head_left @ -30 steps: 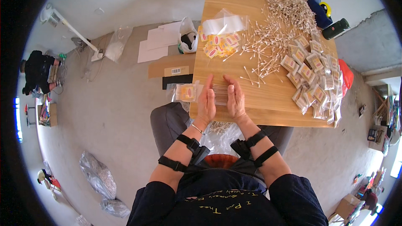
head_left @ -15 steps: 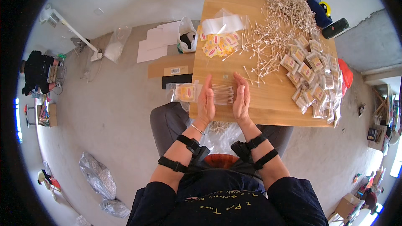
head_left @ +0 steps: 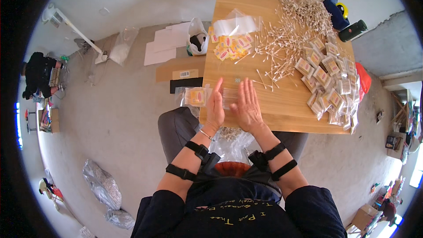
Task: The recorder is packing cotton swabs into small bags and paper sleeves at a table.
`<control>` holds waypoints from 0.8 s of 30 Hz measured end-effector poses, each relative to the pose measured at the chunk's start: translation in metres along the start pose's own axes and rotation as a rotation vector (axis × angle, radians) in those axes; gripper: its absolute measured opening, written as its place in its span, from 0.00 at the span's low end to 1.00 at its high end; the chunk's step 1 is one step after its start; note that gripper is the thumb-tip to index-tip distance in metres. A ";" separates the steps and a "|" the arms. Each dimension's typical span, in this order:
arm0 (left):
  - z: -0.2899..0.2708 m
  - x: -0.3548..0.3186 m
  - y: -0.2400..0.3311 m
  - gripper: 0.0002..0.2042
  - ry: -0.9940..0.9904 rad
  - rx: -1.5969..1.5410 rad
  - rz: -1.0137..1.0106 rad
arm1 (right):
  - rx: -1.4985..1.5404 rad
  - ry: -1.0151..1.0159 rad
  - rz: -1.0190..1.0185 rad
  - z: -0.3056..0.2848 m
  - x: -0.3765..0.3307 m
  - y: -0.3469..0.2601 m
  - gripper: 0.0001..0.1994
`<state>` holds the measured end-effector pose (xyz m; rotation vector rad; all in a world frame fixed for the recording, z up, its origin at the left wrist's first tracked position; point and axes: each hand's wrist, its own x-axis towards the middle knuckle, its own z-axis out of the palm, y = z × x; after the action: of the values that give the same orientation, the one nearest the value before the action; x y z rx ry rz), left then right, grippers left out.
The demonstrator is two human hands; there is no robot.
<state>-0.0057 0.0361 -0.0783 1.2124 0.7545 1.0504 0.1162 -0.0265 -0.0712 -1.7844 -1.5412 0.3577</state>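
A flat row of cotton swabs (head_left: 229, 96) lies at the table's near edge, between my hands. My left hand (head_left: 216, 108) stands on edge at the row's left end, its fingers stretched out. Flat and palm down, my right hand (head_left: 247, 108) covers the right part of the row, fingers straight and close together. Whether it presses on the swabs cannot be seen. Just left of my left hand, a clear packet of swabs with a yellow card (head_left: 195, 96) sticks out past the table's left edge.
Yellow cards (head_left: 231, 46) and clear bags (head_left: 235, 25) lie farther back. Loose swabs (head_left: 304, 15) spread across the back right, with a pile of filled packets (head_left: 330, 77) at the right edge. A dark green cylinder (head_left: 352, 31) stands beyond. A white bag (head_left: 197, 37) sits left of the table.
My right hand has turned from on edge to palm down and moved left over the swabs. My left hand has barely shifted.
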 end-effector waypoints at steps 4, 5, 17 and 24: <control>-0.005 0.004 0.000 0.33 -0.068 -0.004 -0.004 | -0.428 -0.319 -0.102 -0.001 -0.005 -0.009 0.42; -0.006 0.004 -0.001 0.33 -0.092 -0.005 -0.007 | -0.495 -0.351 -0.097 -0.001 -0.005 -0.010 0.43; 0.000 0.003 -0.001 0.33 -0.031 0.013 0.019 | -0.481 -0.340 -0.114 0.000 -0.007 -0.013 0.40; -0.004 0.003 0.001 0.33 -0.058 0.070 0.014 | -0.461 -0.328 -0.102 0.001 -0.007 -0.016 0.38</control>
<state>-0.0087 0.0400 -0.0778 1.3045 0.7439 1.0025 0.1017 -0.0328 -0.0627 -2.0559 -2.0683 0.2683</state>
